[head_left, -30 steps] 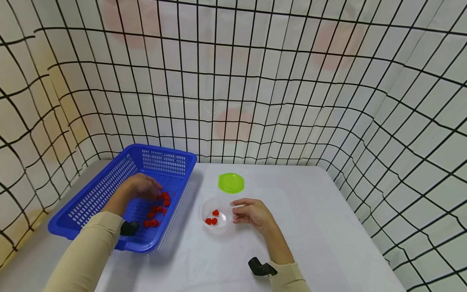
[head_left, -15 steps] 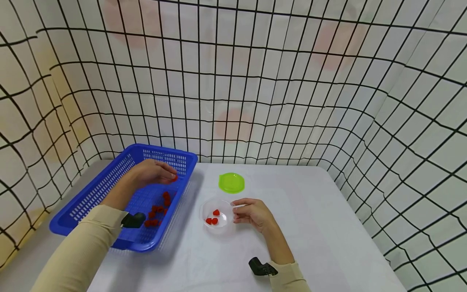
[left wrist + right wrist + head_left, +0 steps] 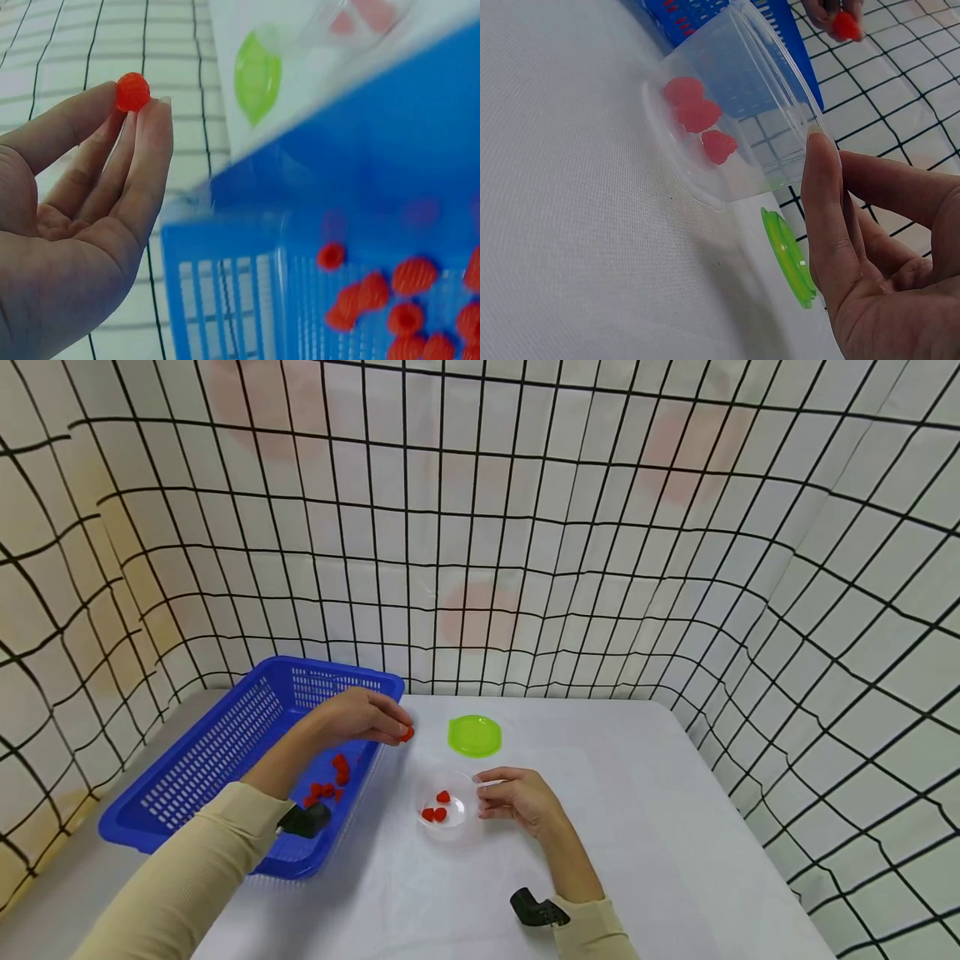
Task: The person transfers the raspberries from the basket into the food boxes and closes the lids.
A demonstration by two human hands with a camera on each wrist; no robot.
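Note:
Between thumb and fingertips my left hand point(image 3: 358, 717) pinches a red raspberry point(image 3: 133, 92), held above the right rim of the blue basket point(image 3: 341, 670). Several more raspberries point(image 3: 406, 319) lie on the basket's floor, partly hidden by the left arm in the head view. My right hand point(image 3: 522, 802) pinches the rim of a clear plastic bowl point(image 3: 761, 112), which stands on the table. Inside that bowl, three raspberries point(image 3: 698, 115) rest on the bottom. Beyond the bowl, a green lid point(image 3: 475, 737) lies flat on the table.
A white cloth covers the table point(image 3: 637, 827). Black wire mesh point(image 3: 480, 535) with white sheeting behind it rises at the back and both sides. The basket fills the table's left part.
My left hand has risen out of the basket with a raspberry and moved right, past the basket's rim. The right hand and the bowl have stayed in place.

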